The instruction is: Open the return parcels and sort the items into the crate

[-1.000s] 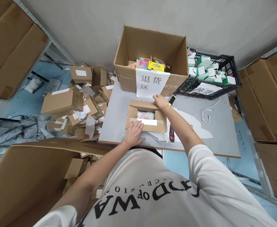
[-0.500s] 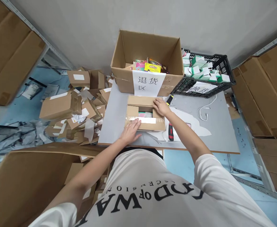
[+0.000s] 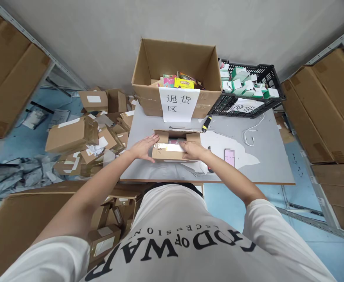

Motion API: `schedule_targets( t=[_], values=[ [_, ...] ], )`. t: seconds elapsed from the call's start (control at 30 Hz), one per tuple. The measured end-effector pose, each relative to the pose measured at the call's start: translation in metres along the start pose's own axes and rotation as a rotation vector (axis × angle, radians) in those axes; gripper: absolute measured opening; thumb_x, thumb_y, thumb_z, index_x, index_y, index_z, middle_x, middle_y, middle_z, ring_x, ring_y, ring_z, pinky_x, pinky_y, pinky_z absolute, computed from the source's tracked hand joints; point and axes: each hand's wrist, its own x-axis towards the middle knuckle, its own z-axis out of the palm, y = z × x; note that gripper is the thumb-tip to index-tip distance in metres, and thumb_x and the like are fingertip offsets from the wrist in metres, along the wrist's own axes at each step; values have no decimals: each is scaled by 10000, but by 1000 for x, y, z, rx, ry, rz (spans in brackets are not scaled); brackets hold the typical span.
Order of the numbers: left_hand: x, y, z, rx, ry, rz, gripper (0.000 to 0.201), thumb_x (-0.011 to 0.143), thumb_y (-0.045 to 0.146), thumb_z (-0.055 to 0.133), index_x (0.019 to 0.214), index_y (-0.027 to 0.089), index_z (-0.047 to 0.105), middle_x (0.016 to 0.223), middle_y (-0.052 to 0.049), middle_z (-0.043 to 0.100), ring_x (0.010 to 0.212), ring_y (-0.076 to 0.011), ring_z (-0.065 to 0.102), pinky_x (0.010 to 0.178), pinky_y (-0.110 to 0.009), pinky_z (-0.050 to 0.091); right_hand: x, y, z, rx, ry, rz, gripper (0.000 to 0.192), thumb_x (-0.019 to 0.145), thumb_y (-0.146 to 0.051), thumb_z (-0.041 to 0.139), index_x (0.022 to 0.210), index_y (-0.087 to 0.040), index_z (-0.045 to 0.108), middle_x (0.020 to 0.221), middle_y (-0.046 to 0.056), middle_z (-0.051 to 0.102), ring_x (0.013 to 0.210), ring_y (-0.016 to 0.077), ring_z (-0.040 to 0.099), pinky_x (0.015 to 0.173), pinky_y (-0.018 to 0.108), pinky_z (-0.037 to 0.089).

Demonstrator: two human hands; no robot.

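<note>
Both hands rest flat on the small carton (image 3: 174,147) just in front of the large labelled box (image 3: 176,78): left hand (image 3: 144,147) on its left end, right hand (image 3: 193,150) on its near right flap, fingers extended, not gripping. Carton's long axis runs left-right, both hands equally near. Contents under the flaps are hard to make out, and the knife (image 3: 209,169) beside the right wrist is mostly hidden.

White T-shirt (image 3: 174,235), black lettering, short sleeves
</note>
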Motion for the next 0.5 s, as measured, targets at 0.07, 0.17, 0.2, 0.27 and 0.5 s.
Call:
schedule_targets(
  t=[0.07,0.17,0.2,0.27,0.5],
  values=[
    [1,-2,4,-27,39,-4,1193,594,717,631,1462,34,181,1516,-232,218,1424,-313,165,1140,-399,188,-5,-8,-3,-24,30,50,435,827,-304,593,1217,-134,501,1124,151,624,975,273,625,795,344,482],
    [1,-6,7,-52,69,-7,1171,591,679,657,1463,52,191,1518,-218,228,1420,-299,191,1141,-393,199,-26,-27,3,-56,107,35,273,899,-168,423,1150,-181,529,1094,126,640,938,240,637,760,327,486],
    [1,-7,7,-53,66,-11,1151,597,652,666,1465,64,192,1520,-209,228,1419,-298,193,1141,-398,198,-34,-35,11,-63,118,15,304,907,-122,366,1150,-193,534,1102,124,643,950,233,637,772,328,487],
    [2,-7,8,-50,47,-21,1106,614,589,677,1470,85,191,1524,-194,228,1419,-298,193,1144,-410,191,-51,-49,35,-59,149,-43,361,914,-92,310,1157,-207,551,1203,130,615,1095,230,590,864,337,474],
    [1,-7,13,-52,60,8,1130,612,621,669,1464,52,193,1520,-220,219,1425,-312,161,1147,-409,180,-64,-62,125,-33,214,-56,541,890,-126,367,1427,-194,351,1523,116,275,1404,274,253,1119,496,260]
  ],
)
